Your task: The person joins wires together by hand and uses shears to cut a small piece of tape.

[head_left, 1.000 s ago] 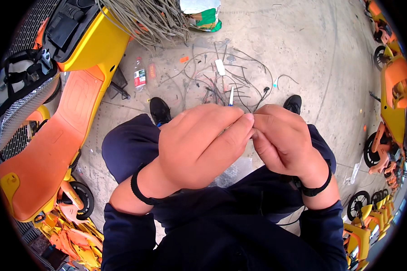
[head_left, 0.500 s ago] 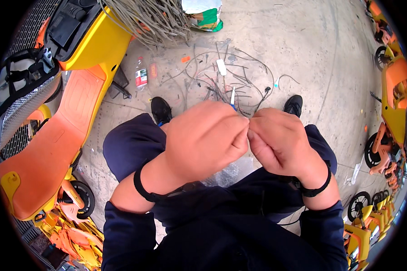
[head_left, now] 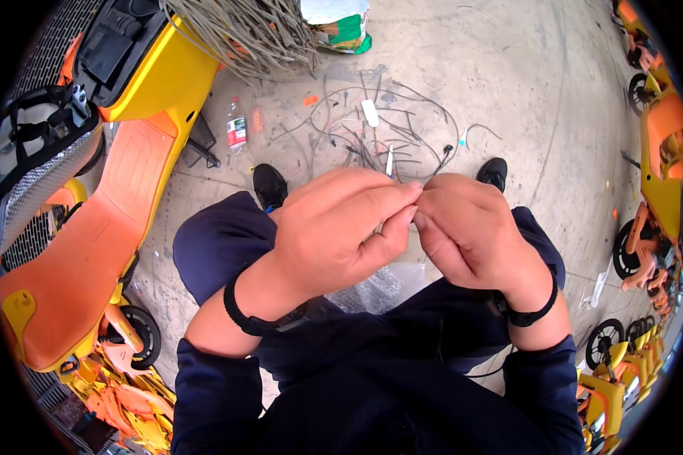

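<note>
Both hands meet at fingertip level in front of my knees. My left hand [head_left: 341, 227] is closed in a pinch, its thumb and fingertips pressed together. Against its tips sits my right hand [head_left: 474, 231], also closed, with the fingers curled in. Whatever lies between the fingertips is hidden or too small to make out. On the floor past the hands are cut grey wires [head_left: 406, 133], a white oblong piece [head_left: 370, 113] and a thin, pale-bladed tool [head_left: 389, 161] whose lower end my left hand covers.
An orange and yellow scooter body [head_left: 106, 197] stands close at my left. A large bundle of grey cables [head_left: 254, 34] lies ahead, beside a green and white bag [head_left: 345, 26]. A plastic bottle [head_left: 236, 129] is on the floor. More scooters [head_left: 664, 174] line the right.
The left hand's fingers have loosened from a tight fist into a straighter pinch. The right hand has hardly moved, and the fingertips still meet.
</note>
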Action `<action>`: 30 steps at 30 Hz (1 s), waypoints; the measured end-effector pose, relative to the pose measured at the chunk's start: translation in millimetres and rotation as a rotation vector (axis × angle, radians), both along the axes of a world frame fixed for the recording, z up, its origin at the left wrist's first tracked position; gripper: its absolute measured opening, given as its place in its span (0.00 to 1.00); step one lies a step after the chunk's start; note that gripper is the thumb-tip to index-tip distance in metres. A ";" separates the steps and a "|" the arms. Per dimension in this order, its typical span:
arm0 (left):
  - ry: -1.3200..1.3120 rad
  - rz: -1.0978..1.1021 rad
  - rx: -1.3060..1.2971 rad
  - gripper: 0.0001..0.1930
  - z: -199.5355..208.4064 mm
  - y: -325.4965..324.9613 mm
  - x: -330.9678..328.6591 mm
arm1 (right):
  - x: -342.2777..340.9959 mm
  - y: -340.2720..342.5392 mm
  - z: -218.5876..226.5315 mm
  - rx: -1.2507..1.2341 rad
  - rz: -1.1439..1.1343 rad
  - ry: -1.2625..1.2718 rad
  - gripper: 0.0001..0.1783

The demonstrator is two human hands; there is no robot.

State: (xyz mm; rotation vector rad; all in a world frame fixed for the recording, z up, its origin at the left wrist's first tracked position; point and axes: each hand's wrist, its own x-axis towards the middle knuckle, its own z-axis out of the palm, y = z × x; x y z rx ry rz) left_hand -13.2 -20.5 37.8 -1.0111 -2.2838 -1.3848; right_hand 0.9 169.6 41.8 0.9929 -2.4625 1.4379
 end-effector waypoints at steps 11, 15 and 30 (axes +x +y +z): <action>0.039 0.086 0.023 0.10 -0.1 5.3 2.8 | 0.6 0.1 5.0 -0.034 0.050 -0.058 0.07; -0.058 0.040 0.077 0.09 1.8 2.9 1.0 | -1.1 2.3 3.7 -0.041 0.039 -0.062 0.07; -0.059 0.098 0.112 0.08 -0.1 6.3 4.0 | 0.3 -0.2 4.2 -0.040 0.067 -0.080 0.08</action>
